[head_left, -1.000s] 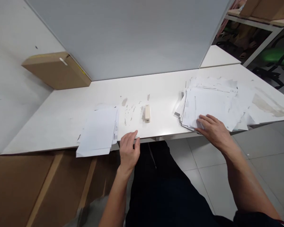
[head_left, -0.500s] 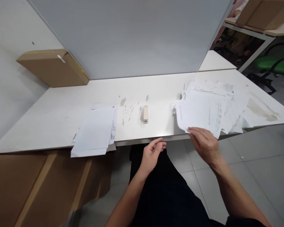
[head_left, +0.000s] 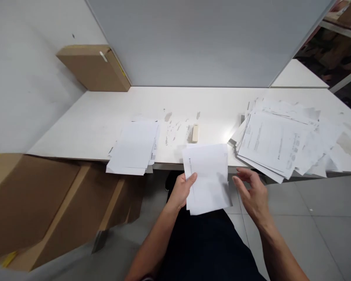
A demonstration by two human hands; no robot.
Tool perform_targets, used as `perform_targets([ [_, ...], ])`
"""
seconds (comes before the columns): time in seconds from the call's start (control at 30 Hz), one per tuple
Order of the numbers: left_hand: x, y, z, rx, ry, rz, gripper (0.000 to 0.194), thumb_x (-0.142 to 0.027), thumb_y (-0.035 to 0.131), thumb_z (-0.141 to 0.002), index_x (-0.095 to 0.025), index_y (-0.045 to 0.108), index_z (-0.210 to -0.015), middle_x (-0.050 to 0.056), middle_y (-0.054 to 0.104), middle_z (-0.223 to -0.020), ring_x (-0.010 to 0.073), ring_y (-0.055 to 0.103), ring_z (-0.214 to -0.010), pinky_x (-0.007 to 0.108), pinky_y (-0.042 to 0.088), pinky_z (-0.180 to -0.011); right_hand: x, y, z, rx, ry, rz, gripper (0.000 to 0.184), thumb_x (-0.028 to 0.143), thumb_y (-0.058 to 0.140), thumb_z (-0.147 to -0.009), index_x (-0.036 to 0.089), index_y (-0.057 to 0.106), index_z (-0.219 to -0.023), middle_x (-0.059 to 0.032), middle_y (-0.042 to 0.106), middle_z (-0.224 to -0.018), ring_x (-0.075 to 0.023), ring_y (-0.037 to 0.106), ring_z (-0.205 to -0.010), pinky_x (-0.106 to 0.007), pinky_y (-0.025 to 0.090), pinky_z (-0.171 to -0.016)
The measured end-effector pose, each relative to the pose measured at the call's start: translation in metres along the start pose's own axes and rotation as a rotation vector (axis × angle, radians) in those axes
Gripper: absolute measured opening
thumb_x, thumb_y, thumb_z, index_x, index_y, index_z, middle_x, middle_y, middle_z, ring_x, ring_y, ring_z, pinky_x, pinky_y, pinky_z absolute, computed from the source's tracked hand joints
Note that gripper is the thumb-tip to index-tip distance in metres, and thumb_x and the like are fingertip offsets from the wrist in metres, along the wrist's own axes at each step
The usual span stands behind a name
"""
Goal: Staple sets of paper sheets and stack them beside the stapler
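Observation:
Printed paper sheets [head_left: 207, 179] are pinched along their left edge by my left hand [head_left: 183, 189], thumb on top. They hang over the desk's front edge, above my lap, and more than one sheet shows at the lower corner. My right hand [head_left: 251, 191] is just off their right side, fingers apart and holding nothing. A messy pile of printed papers [head_left: 275, 140] spreads over the right part of the desk. A neater stack of paper [head_left: 133, 148] lies at the left, jutting past the front edge. Between the two, a small beige stapler [head_left: 195, 133] sits just beyond the held sheets.
The white desk [head_left: 105, 121] backs onto a grey panel [head_left: 199, 43]. A cardboard box [head_left: 93, 72] leans in the far left corner. Large cardboard boxes [head_left: 58, 210] stand below the desk at left. Tiled floor [head_left: 324, 203] shows at right.
My right hand lifted sheets off the right pile and brought them to the middle. The left hand now grips them, and the right has let go. The view has shifted.

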State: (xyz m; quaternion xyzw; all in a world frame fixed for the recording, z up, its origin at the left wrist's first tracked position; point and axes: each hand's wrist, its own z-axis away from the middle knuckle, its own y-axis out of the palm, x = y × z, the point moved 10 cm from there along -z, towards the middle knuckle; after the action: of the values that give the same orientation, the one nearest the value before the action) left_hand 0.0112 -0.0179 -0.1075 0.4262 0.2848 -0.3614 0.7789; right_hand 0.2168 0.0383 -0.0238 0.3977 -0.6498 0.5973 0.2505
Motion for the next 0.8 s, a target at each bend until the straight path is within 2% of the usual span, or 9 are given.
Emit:
perform_targets([
  [0.1,-0.004,0.003,0.006,0.042,0.041,0.023,0.046,-0.042,0.072,-0.070,-0.012,0.067,-0.105,0.013,0.070,-0.103,0.0263,0.066,-0.092,0.037,0.051,-0.080,-0.029,0.035,-0.001,0.185,0.284,-0.333,0.039,0.048,0.062,-0.078,0.021,0.055,-0.106,-0.0103,0.065,-0.106,-0.0238,0.062,-0.093,-0.037,0.052,-0.078],
  [0.17,-0.002,0.005,0.007,0.065,0.053,0.026,0.046,-0.042,0.070,-0.072,-0.011,0.066,-0.105,0.013,0.070,-0.102,0.0261,0.066,-0.091,0.038,0.051,-0.079,-0.028,0.062,0.007,0.314,0.368,-0.508,0.040,0.049,0.062,-0.077,0.020,0.057,-0.103,-0.0092,0.067,-0.100,-0.0236,0.063,-0.088,-0.034,0.052,-0.074],
  [0.23,-0.001,0.003,0.006,0.063,0.077,0.021,0.044,-0.042,0.069,-0.072,-0.011,0.067,-0.104,0.013,0.071,-0.098,0.0252,0.066,-0.089,0.038,0.051,-0.079,-0.025,0.066,0.009,0.305,0.385,-0.465,0.037,0.050,0.062,-0.076,0.019,0.060,-0.097,-0.0063,0.068,-0.088,-0.0226,0.062,-0.077,-0.031,0.050,-0.064],
  [0.33,-0.010,-0.007,0.003,0.024,0.174,-0.003,0.041,-0.040,0.069,-0.073,-0.014,0.066,-0.104,0.010,0.071,-0.098,0.0220,0.066,-0.088,0.036,0.050,-0.082,0.001,0.038,-0.008,0.196,0.178,-0.121,0.031,0.050,0.058,-0.079,0.020,0.060,-0.074,-0.0005,0.059,-0.062,-0.0161,0.053,-0.057,-0.026,0.040,-0.051],
  [0.4,-0.023,-0.016,0.003,-0.031,0.250,-0.048,0.043,-0.039,0.069,-0.073,-0.016,0.062,-0.108,0.009,0.070,-0.099,0.0192,0.065,-0.088,0.034,0.050,-0.083,0.042,0.015,-0.024,0.176,-0.094,0.123,0.030,0.046,0.053,-0.084,0.020,0.058,-0.070,0.0009,0.053,-0.055,-0.0129,0.047,-0.051,-0.025,0.035,-0.049],
  [0.53,-0.060,-0.037,0.011,-0.211,0.481,-0.198,0.051,-0.036,0.069,-0.073,-0.020,0.053,-0.119,0.009,0.065,-0.107,0.0176,0.063,-0.094,0.034,0.048,-0.087,0.136,-0.012,-0.043,0.140,-0.624,0.504,0.025,0.036,0.045,-0.092,0.020,0.061,-0.081,-0.0029,0.060,-0.066,-0.0138,0.051,-0.058,-0.027,0.034,-0.054],
  [0.6,-0.081,-0.045,0.021,-0.319,0.644,-0.310,0.052,-0.035,0.066,-0.076,-0.022,0.049,-0.124,0.010,0.061,-0.114,0.0187,0.059,-0.104,0.036,0.046,-0.092,0.168,-0.010,-0.050,0.112,-0.771,0.681,0.029,0.033,0.041,-0.094,0.019,0.059,-0.075,-0.0042,0.059,-0.065,-0.0143,0.050,-0.058,-0.028,0.031,-0.053],
  [0.67,-0.097,-0.050,0.030,-0.421,0.767,-0.443,0.053,-0.035,0.062,-0.079,-0.024,0.045,-0.129,0.011,0.056,-0.123,0.0203,0.055,-0.113,0.038,0.044,-0.096,0.184,0.005,-0.057,0.125,-0.852,0.822,0.031,0.030,0.038,-0.094,0.019,0.055,-0.070,-0.0041,0.056,-0.060,-0.0142,0.047,-0.056,-0.029,0.026,-0.051],
  [0.8,-0.112,-0.047,0.026,-0.450,0.839,-0.708,0.057,-0.035,0.055,-0.085,-0.026,0.034,-0.138,0.011,0.040,-0.142,0.0235,0.040,-0.129,0.042,0.036,-0.104,0.173,0.050,-0.072,0.281,-0.848,0.979,0.025,0.025,0.040,-0.092,0.019,0.050,-0.070,-0.0029,0.053,-0.058,-0.0135,0.043,-0.053,-0.028,0.020,-0.048],
])
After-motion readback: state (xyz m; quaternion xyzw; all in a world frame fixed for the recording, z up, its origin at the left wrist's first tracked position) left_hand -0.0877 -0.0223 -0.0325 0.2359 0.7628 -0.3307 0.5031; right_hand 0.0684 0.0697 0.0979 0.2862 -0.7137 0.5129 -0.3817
